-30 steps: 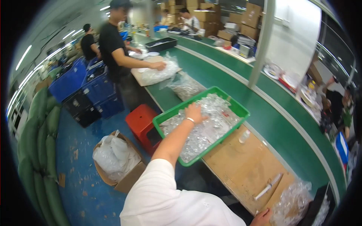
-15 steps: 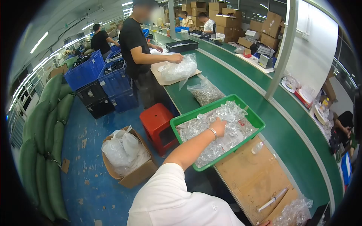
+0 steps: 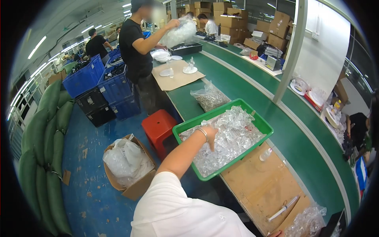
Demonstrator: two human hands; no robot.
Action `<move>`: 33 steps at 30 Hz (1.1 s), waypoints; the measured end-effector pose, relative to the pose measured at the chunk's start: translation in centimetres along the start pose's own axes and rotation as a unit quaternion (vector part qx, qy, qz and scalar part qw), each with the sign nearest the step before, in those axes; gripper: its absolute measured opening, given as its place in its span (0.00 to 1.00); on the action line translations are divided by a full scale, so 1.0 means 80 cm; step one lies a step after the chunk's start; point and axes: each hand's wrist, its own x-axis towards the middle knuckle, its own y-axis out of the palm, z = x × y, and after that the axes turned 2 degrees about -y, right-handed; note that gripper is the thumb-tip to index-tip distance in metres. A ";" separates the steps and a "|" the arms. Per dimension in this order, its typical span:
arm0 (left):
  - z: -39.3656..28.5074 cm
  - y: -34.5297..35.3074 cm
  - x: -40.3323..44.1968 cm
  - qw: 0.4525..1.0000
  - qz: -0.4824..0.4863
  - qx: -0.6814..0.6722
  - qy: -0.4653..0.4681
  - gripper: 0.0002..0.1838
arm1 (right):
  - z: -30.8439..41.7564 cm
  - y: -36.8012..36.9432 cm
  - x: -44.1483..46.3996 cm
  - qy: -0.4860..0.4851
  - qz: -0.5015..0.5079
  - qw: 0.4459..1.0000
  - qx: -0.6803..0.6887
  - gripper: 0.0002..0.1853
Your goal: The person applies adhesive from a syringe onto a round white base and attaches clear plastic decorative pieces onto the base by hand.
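Note:
My left hand (image 3: 210,136), with a bracelet at the wrist, is over the left part of a green tray (image 3: 222,175). Its fingers are apart and point down at the clear plastic pieces (image 3: 235,132) heaped in the tray; I see nothing held. Only a sliver of my right hand (image 3: 277,234) shows at the bottom edge, beside a pile of clear plastic pieces (image 3: 308,223); its fingers are mostly hidden. Between the hands, a brown board (image 3: 256,179) carries a small clear bottle (image 3: 265,155) and a slim white syringe-like tool (image 3: 283,208).
Behind the tray lies a bag of small pieces (image 3: 209,96) on the green conveyor (image 3: 233,85). A co-worker (image 3: 136,51) lifts a clear plastic bag (image 3: 179,34). A red stool (image 3: 158,128) and an open carton (image 3: 138,185) stand to the left.
My left hand has moved left and toward me across the tray. The plastic pieces now lie more spread out. The co-worker has raised the bag off the cardboard, uncovering white round parts.

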 end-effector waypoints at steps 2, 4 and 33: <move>0.000 0.020 -0.003 0.996 0.045 0.062 -0.043 0.62 | 0.005 -0.001 0.000 0.021 0.014 1.000 -0.002 0.17; 0.001 0.038 -0.005 0.993 0.000 0.114 -0.021 0.65 | 0.010 -0.002 -0.001 0.032 0.003 0.999 -0.027 0.17; -0.034 0.061 0.020 0.944 -0.210 -0.094 0.238 0.23 | -0.010 0.017 -0.007 -0.059 -0.099 0.989 -0.093 0.16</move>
